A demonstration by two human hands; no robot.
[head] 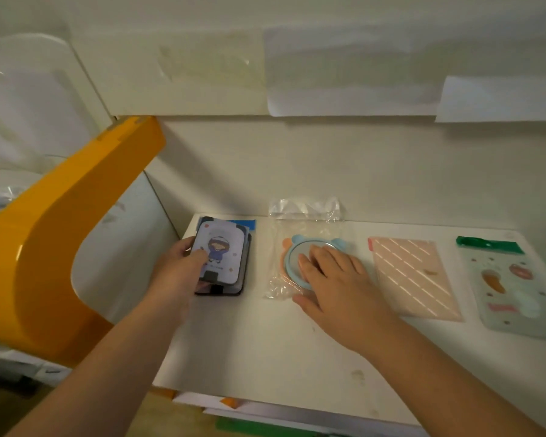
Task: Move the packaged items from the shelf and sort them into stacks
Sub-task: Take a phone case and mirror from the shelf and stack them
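Four piles sit in a row on the white counter. The left hand grips the top card pack on its stack. The right hand lies flat on the round blue mirror bag. One pink striped pack and one green pack lie to the right.

The desk is matt white and smooth. On it, the round mirror sits in a crinkled, glossy clear plastic bag. Left of the desk, the orange curved panel looks like glossy, smooth plastic.
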